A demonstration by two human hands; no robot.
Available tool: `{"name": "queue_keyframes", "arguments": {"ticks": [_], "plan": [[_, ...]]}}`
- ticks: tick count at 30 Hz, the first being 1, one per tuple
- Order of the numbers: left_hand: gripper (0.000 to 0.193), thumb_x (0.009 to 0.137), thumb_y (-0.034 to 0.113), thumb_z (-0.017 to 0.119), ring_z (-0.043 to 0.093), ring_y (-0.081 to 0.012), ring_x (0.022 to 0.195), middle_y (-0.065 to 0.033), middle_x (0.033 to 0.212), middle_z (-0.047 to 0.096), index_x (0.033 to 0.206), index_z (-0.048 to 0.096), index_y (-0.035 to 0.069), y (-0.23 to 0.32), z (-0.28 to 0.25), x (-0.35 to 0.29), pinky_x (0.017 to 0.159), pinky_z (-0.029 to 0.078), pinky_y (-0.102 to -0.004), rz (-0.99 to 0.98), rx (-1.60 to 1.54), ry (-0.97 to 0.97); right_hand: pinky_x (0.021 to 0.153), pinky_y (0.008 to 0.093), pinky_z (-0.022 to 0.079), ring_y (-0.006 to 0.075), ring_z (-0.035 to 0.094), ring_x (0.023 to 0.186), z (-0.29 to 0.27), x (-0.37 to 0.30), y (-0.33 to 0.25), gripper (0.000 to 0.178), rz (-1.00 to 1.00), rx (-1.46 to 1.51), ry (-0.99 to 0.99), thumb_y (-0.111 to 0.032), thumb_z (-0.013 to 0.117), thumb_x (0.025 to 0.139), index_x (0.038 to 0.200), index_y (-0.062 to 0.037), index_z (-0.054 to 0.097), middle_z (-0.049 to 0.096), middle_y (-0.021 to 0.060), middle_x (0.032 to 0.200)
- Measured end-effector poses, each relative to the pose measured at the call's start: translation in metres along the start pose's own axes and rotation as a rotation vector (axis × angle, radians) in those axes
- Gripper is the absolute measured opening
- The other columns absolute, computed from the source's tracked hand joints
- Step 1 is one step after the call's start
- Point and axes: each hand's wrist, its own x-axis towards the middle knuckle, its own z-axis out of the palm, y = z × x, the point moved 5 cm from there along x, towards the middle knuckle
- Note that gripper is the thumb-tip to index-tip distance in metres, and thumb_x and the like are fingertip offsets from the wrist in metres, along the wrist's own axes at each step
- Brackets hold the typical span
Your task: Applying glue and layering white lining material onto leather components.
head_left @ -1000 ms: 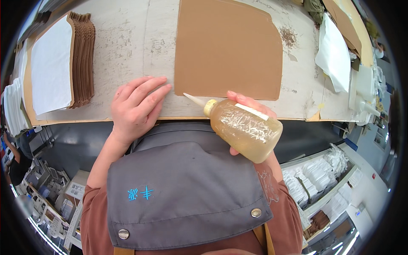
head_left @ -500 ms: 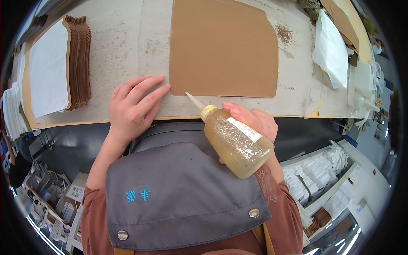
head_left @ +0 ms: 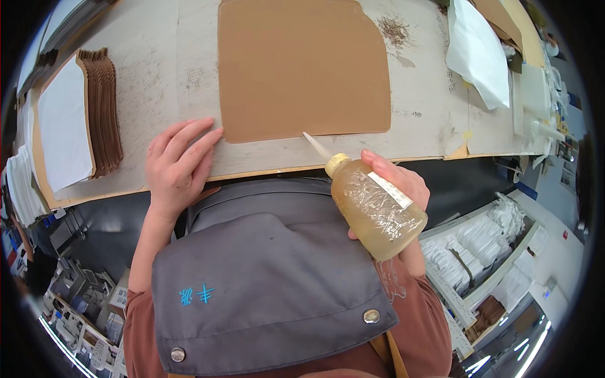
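A brown sheet (head_left: 302,69), cut with a slanting far right corner, lies flat on the table in front of me. My left hand (head_left: 178,160) rests beside its near left corner, fingers stretched and apart, fingertips at the edge. A translucent squeeze bottle (head_left: 378,205) of yellowish liquid, with a yellow cap and a long tapered nozzle, is tilted in my right hand (head_left: 403,183). The nozzle tip is at the sheet's near edge, around its middle. The bottle hides part of my right hand's fingers.
A stack of brown pieces (head_left: 103,116) topped by a white sheet (head_left: 66,129) stands on the table's left. Crumpled white material (head_left: 477,53) lies at the far right. A shelf of white bundles (head_left: 476,242) is below the table, right of me.
The nozzle tip has travelled right along the brown sheet's near edge, from close to the left corner to about the middle. My left hand stays by the corner; the whole view has shifted slightly.
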Motion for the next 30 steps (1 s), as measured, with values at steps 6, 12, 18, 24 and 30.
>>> {"name": "queue_keyframes", "arguments": {"ticks": [6, 12, 18, 24, 30], "plan": [[0.030, 0.080, 0.003, 0.071, 0.066, -0.0236, 0.104, -0.0008, 0.116, 0.071, 0.108, 0.075, 0.013, 0.003, 0.000, 0.001, 0.087, 0.049, -0.0350, 0.003, -0.016, 0.004, 0.095, 0.0372, 0.056, 0.0283, 0.068, 0.114, -0.017, -0.016, 0.002, 0.099, 0.051, -0.100, 0.061, -0.051, 0.097, 0.058, 0.133, 0.0007, 0.058, 0.067, 0.0203, 0.126], [0.029, 0.081, 0.001, 0.071, 0.066, -0.0250, 0.105, -0.0030, 0.114, 0.072, 0.108, 0.075, 0.011, 0.004, 0.001, 0.002, 0.089, 0.050, -0.0363, 0.001, -0.024, 0.005, 0.102, 0.0393, 0.052, 0.0298, 0.065, 0.120, -0.035, -0.024, 0.005, 0.104, 0.090, -0.032, 0.130, -0.052, 0.097, 0.056, 0.134, 0.0042, 0.056, 0.066, 0.0220, 0.128], [0.030, 0.081, 0.000, 0.071, 0.066, -0.0254, 0.104, -0.0039, 0.114, 0.072, 0.109, 0.075, 0.010, 0.003, 0.003, 0.004, 0.090, 0.050, -0.0364, 0.002, -0.013, 0.010, 0.105, 0.0417, 0.050, 0.0318, 0.063, 0.122, -0.056, -0.043, 0.021, 0.109, 0.190, -0.035, 0.254, -0.055, 0.097, 0.054, 0.133, 0.0076, 0.055, 0.065, 0.0244, 0.128], [0.027, 0.081, -0.002, 0.070, 0.066, -0.0269, 0.104, -0.0063, 0.112, 0.073, 0.106, 0.075, 0.007, 0.004, -0.002, -0.001, 0.090, 0.050, -0.0367, -0.041, 0.010, 0.016, 0.101, 0.0356, 0.052, 0.0257, 0.066, 0.114, -0.065, -0.053, 0.038, 0.107, 0.200, 0.089, 0.501, -0.059, 0.095, 0.053, 0.128, 0.0102, 0.061, 0.068, 0.0198, 0.124], [0.025, 0.079, -0.002, 0.071, 0.068, -0.0249, 0.100, -0.0056, 0.108, 0.073, 0.102, 0.074, 0.007, 0.005, -0.005, 0.005, 0.084, 0.050, -0.0348, -0.027, 0.005, 0.063, 0.105, 0.0420, 0.050, 0.0322, 0.062, 0.122, -0.049, -0.063, 0.073, 0.118, 0.092, 0.254, 0.529, -0.070, 0.086, 0.056, 0.138, 0.0078, 0.049, 0.061, 0.0212, 0.132]]}}
